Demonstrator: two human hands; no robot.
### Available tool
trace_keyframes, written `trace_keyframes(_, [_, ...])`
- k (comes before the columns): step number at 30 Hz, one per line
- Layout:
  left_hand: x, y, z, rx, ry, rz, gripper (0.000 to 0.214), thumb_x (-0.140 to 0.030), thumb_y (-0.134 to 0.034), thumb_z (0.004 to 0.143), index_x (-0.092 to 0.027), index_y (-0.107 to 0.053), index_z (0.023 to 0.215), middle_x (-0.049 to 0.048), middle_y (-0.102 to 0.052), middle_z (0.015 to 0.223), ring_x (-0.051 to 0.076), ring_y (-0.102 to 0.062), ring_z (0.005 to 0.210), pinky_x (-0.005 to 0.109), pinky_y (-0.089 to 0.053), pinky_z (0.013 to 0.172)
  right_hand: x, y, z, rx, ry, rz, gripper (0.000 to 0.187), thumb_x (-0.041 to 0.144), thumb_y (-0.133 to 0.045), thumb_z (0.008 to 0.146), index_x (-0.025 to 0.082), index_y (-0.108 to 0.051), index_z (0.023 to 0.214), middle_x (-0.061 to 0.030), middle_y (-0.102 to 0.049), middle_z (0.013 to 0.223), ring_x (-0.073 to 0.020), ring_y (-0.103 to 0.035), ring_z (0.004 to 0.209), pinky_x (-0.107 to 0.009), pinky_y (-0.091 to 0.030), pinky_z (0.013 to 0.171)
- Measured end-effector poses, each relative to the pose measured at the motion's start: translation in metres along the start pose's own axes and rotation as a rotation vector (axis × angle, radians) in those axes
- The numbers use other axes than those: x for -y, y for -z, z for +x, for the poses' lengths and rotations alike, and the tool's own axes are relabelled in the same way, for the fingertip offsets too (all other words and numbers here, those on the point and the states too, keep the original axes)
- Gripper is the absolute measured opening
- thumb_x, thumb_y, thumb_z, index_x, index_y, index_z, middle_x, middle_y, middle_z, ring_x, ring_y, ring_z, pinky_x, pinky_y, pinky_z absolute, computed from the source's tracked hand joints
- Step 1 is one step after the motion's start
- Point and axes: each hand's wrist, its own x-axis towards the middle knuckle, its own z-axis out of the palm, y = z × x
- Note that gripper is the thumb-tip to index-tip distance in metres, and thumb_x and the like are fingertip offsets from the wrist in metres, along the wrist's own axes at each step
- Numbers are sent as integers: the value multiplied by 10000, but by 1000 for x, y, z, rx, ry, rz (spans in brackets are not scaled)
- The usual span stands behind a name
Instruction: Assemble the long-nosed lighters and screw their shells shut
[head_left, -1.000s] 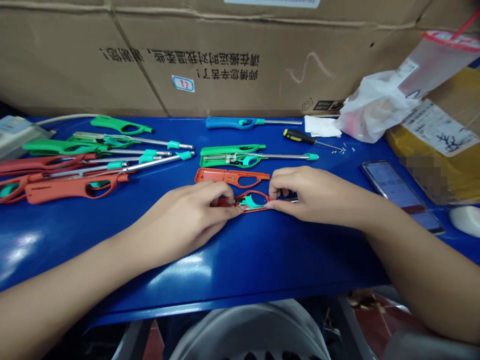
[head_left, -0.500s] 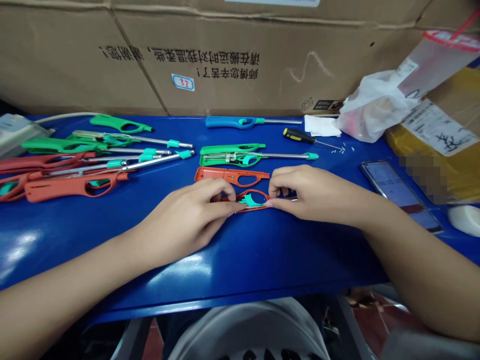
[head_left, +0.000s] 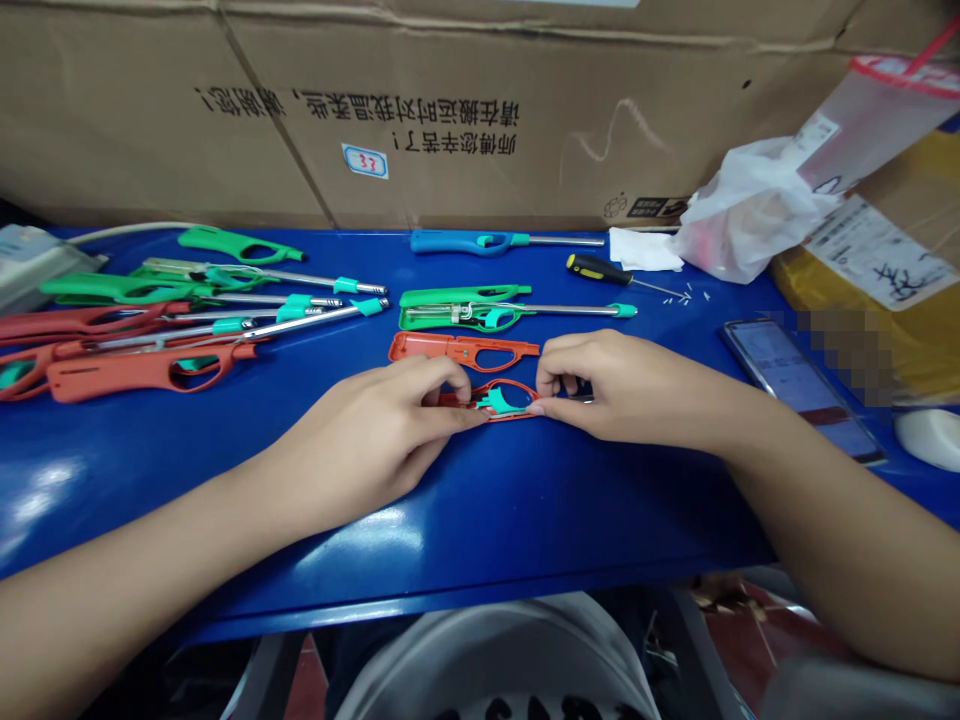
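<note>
My left hand (head_left: 390,418) and my right hand (head_left: 611,385) are on an opened orange lighter half (head_left: 516,384), the long-nosed kind, low on the table. A teal trigger (head_left: 499,402) sits inside its guard, between my hands. My left thumb presses at the lower edge beside the trigger, and my left index finger curls over the handle. The fingers of my right hand pinch the front end, where a bit of the metal tube shows past them. The rest of the inside is hidden under my hands. Just behind lies the loose orange cover half (head_left: 424,347).
An opened green lighter (head_left: 442,316), a blue lighter (head_left: 457,243) and a yellow-black screwdriver (head_left: 598,269) with tiny white bits lie behind. Several lighters (head_left: 142,372) are piled left. A phone (head_left: 802,390) and bagged drink (head_left: 739,215) are right. A carton (head_left: 420,60) backs the table.
</note>
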Motion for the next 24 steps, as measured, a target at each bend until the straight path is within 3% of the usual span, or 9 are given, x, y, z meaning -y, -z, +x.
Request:
trace_keyframes(10, [0,-1,-2,4,-2,54,340,-208,-487,1083,-255,-777,1256,74,-680,1095,213,-667,884,330,-535,715,-4,11,0,41,38,74,161,315,-653,951,213,-778,948,-43,-759,974,-192,-669,856,-313,-456,719])
trace_keyframes(24, [0,1,-1,-25,13,21,318,-199,-507,1070,-262,-792,1196,56,-722,1114,180,-707,872,292,-548,716,-6,8,6,114,-140,240,158,314,-693,897,197,-720,794,10,-700,743,-137,-587,676,-262,-408,594])
